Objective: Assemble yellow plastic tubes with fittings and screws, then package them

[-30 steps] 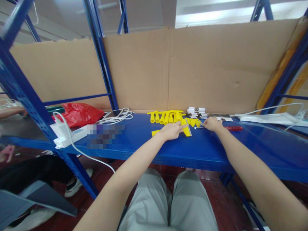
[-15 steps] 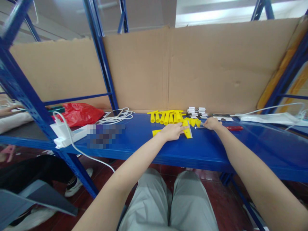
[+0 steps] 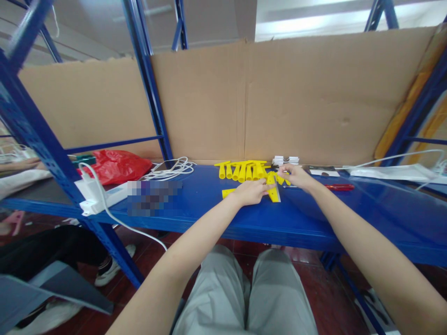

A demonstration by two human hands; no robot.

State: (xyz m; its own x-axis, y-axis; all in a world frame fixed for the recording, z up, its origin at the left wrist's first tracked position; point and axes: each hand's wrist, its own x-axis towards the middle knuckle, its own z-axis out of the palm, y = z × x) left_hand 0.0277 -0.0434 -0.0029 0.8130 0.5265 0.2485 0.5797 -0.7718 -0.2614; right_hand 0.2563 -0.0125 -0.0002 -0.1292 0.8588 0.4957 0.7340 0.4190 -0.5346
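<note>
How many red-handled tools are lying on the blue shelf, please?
1. The red-handled tool lies partly hidden by the right hand and its wrist: handle to the right, thin shaft to the left. Others may be hidden.

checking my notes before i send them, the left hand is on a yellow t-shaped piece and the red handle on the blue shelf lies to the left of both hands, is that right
The side is wrong: the head view shows the red handle on the blue shelf to the right of both the left hand, on a yellow t-shaped piece, and the right hand.
</note>
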